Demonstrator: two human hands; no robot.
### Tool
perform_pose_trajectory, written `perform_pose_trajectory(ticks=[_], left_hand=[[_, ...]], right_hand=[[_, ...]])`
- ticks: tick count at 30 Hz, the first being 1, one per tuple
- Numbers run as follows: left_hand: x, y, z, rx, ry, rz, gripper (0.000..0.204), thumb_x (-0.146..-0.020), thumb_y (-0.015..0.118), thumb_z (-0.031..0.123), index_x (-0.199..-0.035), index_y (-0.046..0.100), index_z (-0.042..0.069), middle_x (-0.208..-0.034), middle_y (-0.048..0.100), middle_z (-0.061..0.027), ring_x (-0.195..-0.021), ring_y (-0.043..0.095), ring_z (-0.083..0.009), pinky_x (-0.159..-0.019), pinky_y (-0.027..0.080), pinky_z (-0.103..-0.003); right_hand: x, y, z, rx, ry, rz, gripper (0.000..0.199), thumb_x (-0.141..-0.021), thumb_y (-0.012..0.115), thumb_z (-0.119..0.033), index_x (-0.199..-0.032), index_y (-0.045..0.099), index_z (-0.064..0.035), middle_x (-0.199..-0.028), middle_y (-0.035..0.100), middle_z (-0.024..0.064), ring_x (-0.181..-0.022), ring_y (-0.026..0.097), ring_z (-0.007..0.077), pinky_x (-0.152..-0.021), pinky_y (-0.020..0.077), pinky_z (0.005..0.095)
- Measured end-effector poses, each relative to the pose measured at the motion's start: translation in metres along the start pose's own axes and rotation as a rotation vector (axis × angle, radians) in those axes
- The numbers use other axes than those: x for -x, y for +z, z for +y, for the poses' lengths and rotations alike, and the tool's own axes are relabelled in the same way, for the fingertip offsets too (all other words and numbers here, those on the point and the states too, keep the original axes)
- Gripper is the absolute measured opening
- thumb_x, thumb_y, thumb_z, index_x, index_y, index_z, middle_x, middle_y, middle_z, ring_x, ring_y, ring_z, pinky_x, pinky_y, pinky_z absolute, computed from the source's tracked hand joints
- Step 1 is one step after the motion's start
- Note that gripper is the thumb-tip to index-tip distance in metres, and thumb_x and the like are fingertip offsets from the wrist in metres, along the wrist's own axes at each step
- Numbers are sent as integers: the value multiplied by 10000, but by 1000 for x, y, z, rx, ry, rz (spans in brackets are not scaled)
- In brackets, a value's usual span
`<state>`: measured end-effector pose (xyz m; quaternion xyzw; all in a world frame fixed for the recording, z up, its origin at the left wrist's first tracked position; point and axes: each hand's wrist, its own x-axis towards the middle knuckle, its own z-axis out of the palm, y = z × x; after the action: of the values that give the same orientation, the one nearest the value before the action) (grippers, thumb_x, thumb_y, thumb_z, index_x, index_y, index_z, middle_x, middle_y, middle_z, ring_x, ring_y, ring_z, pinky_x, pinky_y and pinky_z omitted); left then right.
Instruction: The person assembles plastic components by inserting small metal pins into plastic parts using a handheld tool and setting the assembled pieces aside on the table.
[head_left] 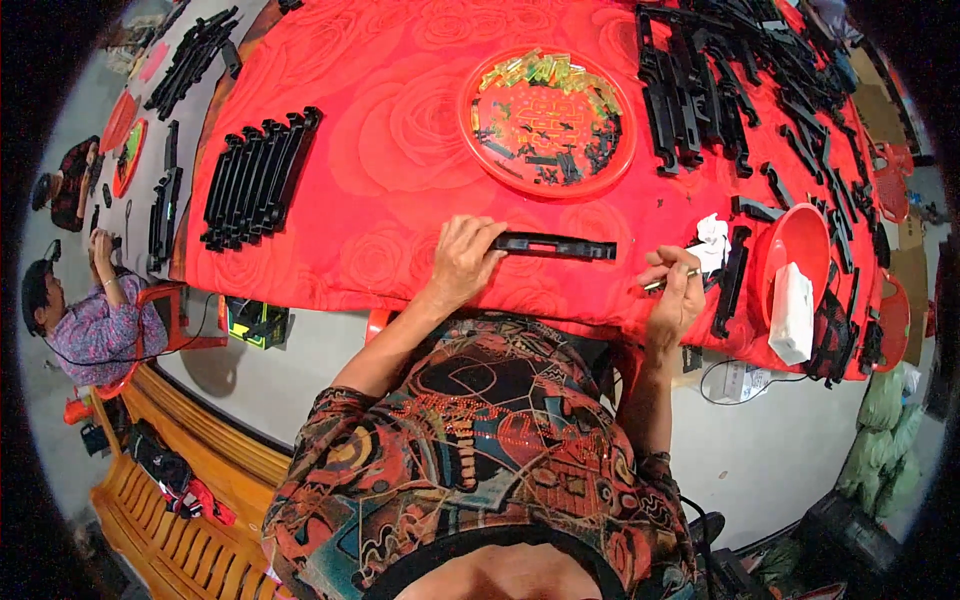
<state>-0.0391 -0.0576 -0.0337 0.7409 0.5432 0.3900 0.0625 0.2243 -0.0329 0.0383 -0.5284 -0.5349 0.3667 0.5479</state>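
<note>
My left hand [464, 260] is closed on the left end of a long black plastic bar [560, 247] with a slot in its middle. The bar lies crosswise at the table's near side. To its right, my right hand [677, 290] pinches a thin, pale, pen-like tool [684, 274], apart from the bar; its exact kind is too small to tell. Beyond the bar is a round red tray [474, 160] holding clear yellowish pieces [545, 68] and small black parts [560, 170]. Several similar black bars [262, 180] lie side by side on the left.
A red patterned cloth [390, 150] covers the table. Black parts [690, 90] pile up at the far right. A red bowl [800, 235], a white pack [792, 315] and crumpled tissue [712, 240] stand at the right. Another person [100, 320] sits at a table on the left, near a wooden bench [180, 480].
</note>
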Motion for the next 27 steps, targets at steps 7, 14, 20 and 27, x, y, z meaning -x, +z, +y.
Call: perform_pose_trajectory(ticks=[7, 14, 20, 27], left_hand=[[-11, -25, 31, 91, -30, 39, 423, -712, 712, 200, -1051, 567, -7, -1012, 575, -151, -942, 532, -314, -831, 416, -413], [-32, -31, 83, 256, 242, -133, 347, -715, 712, 194, -992, 592, 22, -1049, 559, -134, -978, 527, -299, -807, 421, -399], [-13, 21, 73, -67, 406, -326, 452, -768, 578, 217, -1179, 511, 42, -1129, 507, -153, -1020, 486, -306, -848, 401, -428], [-30, 17, 32, -245, 422, -168, 376, -785, 522, 172, -1156, 540, 112, -1065, 511, -129, -929, 492, -266, -805, 414, -407]], right_hand=[[-2, 3, -39, -627, 195, -224, 286, -942, 414, -245, -930, 534, 14, -666, 573, 117, -444, 413, 83, -424, 334, 204], [-21, 2, -127, -952, -657, -441, 210, -905, 502, -228, -849, 479, -27, -680, 503, 89, -403, 397, 103, -343, 298, 244], [-12, -15, -140, -929, -765, -474, 201, -880, 500, -223, -817, 507, -32, -641, 538, 72, -348, 394, 78, -326, 296, 219], [-10, -24, -164, -1087, -882, -389, 274, -849, 532, -265, -726, 519, -21, -565, 498, 39, -325, 317, 62, -299, 208, 213]])
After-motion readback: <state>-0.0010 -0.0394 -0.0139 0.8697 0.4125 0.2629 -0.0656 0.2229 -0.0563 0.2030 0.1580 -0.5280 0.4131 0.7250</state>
